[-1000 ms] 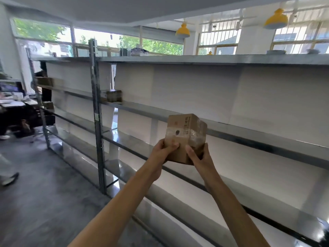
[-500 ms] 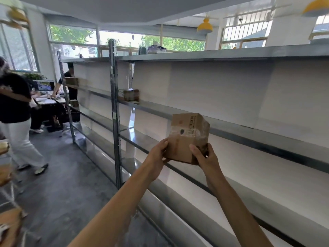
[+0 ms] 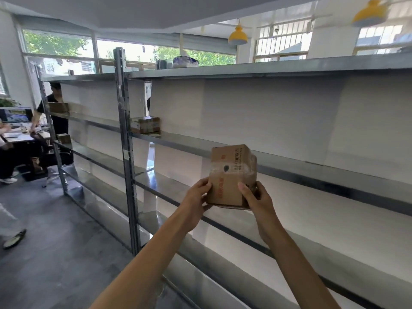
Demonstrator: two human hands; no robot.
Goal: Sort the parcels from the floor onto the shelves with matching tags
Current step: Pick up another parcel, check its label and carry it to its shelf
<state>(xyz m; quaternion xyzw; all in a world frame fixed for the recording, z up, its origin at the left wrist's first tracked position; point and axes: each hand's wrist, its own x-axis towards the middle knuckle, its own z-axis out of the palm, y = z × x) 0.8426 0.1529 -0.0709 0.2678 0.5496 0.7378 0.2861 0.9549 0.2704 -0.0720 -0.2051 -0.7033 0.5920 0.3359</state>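
A small brown cardboard parcel point(image 3: 231, 172) with clear tape and red print is held up in front of a long metal shelf rack point(image 3: 200, 143). My left hand point(image 3: 196, 199) grips its lower left side and my right hand point(image 3: 256, 199) grips its lower right side, thumbs on the near face. The parcel hangs in the air before the second shelf from the top, not resting on it. Another taped parcel point(image 3: 145, 124) sits on that shelf farther left. No shelf tags are legible.
A steel upright post point(image 3: 124, 139) stands left of my arms. More parcels point(image 3: 58, 107) lie on shelves far left, where a person in black point(image 3: 53, 112) stands by a desk. Someone's shoe point(image 3: 14, 238) is on the grey floor at left. Items sit on the top shelf point(image 3: 185, 61).
The view has swung left and nearer the rack, bringing the far-left shelves and desk area into sight. The parcel stays held in both hands at about the same height.
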